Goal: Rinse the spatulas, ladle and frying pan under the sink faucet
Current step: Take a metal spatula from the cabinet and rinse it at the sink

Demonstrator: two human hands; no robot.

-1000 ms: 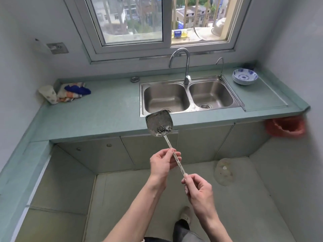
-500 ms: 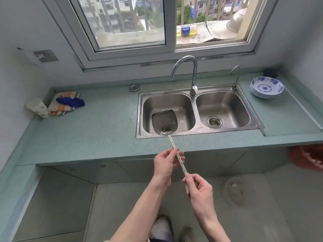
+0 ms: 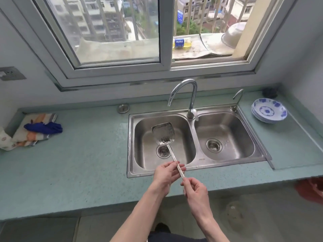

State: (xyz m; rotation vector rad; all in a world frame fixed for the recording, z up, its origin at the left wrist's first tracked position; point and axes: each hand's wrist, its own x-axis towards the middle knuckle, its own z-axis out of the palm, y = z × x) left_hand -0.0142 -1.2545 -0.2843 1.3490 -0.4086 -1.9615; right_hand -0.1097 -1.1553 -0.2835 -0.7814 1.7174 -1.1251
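Observation:
A steel spatula (image 3: 163, 133) with a soiled blade hangs over the left basin of the double sink (image 3: 132, 145), above its drain. My left hand (image 3: 167, 173) pinches the middle of its thin handle. My right hand (image 3: 194, 188) grips the handle's near end, just in front of the sink's front rim. The curved faucet (image 3: 185, 95) stands behind the divider with its spout over the left basin; no water shows. No ladle or frying pan is in view.
Folded cloths with a blue rag (image 3: 42, 128) lie at the counter's left end. A stack of blue-patterned bowls (image 3: 269, 110) sits right of the sink, beside a small second tap (image 3: 237, 98). A sink plug (image 3: 123, 108) lies behind the left basin.
I have stepped up to the counter. The spatula moved forward with both hands, from in front of the cabinet to over the left basin.

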